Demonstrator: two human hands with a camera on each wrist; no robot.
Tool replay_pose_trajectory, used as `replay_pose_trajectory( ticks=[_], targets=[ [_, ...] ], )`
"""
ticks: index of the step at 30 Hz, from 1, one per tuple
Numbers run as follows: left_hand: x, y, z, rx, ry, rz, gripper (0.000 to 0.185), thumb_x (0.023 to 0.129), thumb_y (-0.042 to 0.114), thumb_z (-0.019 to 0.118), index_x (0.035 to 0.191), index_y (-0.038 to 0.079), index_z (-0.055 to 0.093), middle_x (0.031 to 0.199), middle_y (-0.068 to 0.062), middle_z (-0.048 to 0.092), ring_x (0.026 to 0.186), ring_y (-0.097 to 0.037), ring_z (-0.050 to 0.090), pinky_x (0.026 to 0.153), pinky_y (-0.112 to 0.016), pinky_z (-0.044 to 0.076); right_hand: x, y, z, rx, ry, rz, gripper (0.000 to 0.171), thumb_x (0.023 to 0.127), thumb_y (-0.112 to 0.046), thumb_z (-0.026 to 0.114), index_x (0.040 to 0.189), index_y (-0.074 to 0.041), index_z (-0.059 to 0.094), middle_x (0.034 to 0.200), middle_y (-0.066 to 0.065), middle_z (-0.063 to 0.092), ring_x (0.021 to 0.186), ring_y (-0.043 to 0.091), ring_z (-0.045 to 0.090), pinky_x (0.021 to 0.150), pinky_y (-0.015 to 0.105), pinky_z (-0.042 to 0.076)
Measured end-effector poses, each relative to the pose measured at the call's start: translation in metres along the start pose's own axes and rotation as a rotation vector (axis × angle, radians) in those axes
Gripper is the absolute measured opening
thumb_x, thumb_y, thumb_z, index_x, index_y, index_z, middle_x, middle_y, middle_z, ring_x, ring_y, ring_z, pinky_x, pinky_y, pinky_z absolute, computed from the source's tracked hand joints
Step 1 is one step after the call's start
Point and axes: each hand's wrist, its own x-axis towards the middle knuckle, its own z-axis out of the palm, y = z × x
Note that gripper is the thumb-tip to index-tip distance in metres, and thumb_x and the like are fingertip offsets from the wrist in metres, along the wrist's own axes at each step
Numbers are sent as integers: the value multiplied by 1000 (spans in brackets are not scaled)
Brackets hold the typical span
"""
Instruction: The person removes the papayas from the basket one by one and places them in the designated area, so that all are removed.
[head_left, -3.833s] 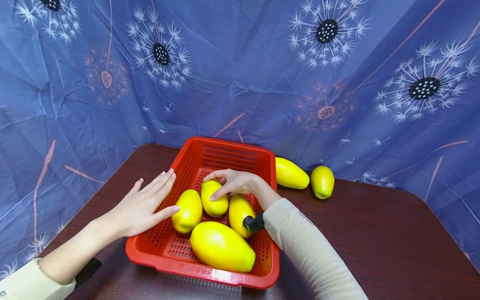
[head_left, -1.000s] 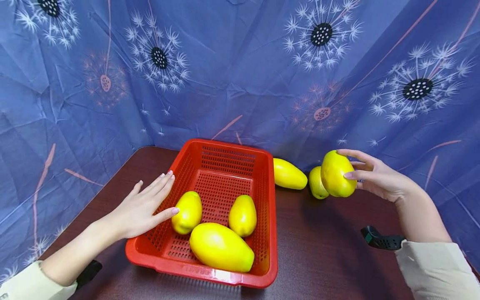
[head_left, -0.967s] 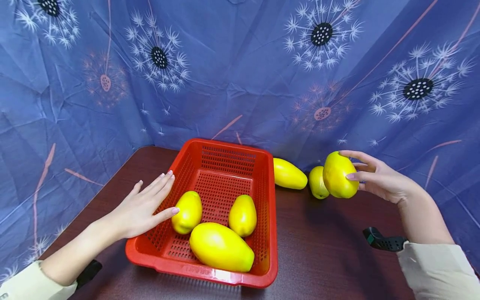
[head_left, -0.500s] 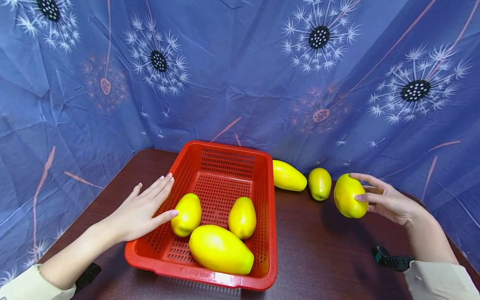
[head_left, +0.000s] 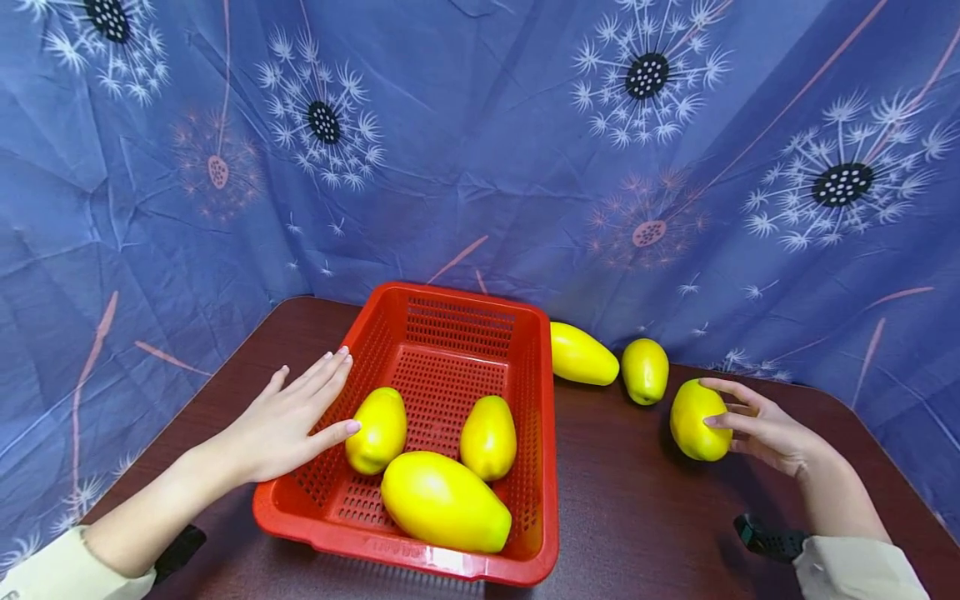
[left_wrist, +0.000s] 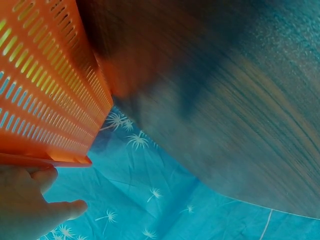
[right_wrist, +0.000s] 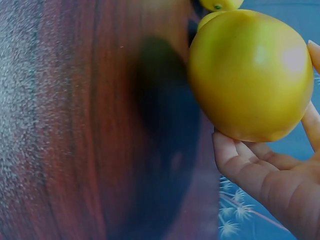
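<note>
A red slotted basket [head_left: 537, 392] stands on the dark wooden table [head_left: 630, 508] and holds three yellow mango-like fruits: a small one [head_left: 377, 429], another small one [head_left: 488, 437] and a big one [head_left: 444, 502]. My left hand [head_left: 315, 400] lies flat with straight fingers against the basket's left wall; in the left wrist view the hand [left_wrist: 30, 205] sits under the basket's rim [left_wrist: 45, 90]. My right hand [head_left: 723, 412] grips a small yellow fruit [head_left: 696, 423] low at the table, right of the basket. The right wrist view shows this fruit [right_wrist: 250, 75] cupped by the fingers [right_wrist: 260, 175].
Two more yellow fruits lie on the table behind the basket's right side: a long one [head_left: 581, 354] and a small one [head_left: 645, 371]. A blue dandelion-print cloth [head_left: 480, 167] hangs close around the back and sides. The table's right corner [head_left: 847, 408] is near my right hand.
My right hand took a small fruit out of the basket, carried it right past the two loose fruits, and has lowered it to the table. The left hand has stayed put.
</note>
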Motion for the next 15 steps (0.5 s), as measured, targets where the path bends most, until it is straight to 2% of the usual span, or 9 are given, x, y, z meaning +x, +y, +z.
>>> replay_pose_trajectory(
  ticks=[7,15],
  targets=[
    [-2,0,0,-1,-12,-6,82,91,58,43,147,2,23,154,-13,18,140,-32,16,102,-66,11,6,12,-1,-26,45,50,44,93,-6,54,121,-39,51,109,-3,50,88,20,59,75,38,52],
    [2,-1,1,-4,-20,-3,82,91,58,43,147,2,23,154,-13,18,140,-32,15,102,-67,10,11,18,-7,62,103,51,41,94,-7,52,119,-38,52,109,-14,47,88,13,59,76,34,50]
  ],
)
